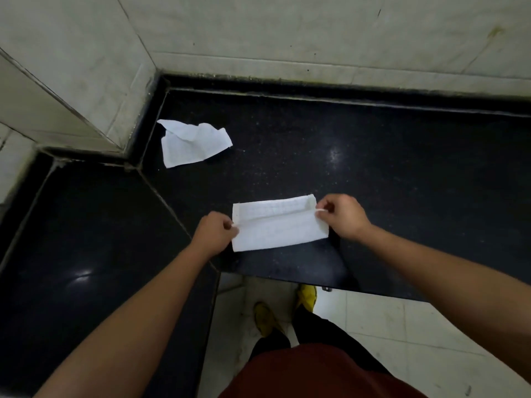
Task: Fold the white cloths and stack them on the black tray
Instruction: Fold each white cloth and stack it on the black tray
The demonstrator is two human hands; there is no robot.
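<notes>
Left hand (215, 234) and right hand (342, 215) each pinch one end of the half-folded white cloth (278, 231), which lies near the front edge of the black counter (402, 182) (dark stone); a crumpled cloth (192, 145) lies well apart, near the wall (287, 38)

Left hand (216, 231): fingertips out of sight at the end of the folded cloth (280, 229). Left forearm (129, 311) cut by bottom edge, right forearm (445, 271) by right edge. Yellow shoe (307, 295) half under counter (402, 168) lip (counter itself runs off right).
</notes>
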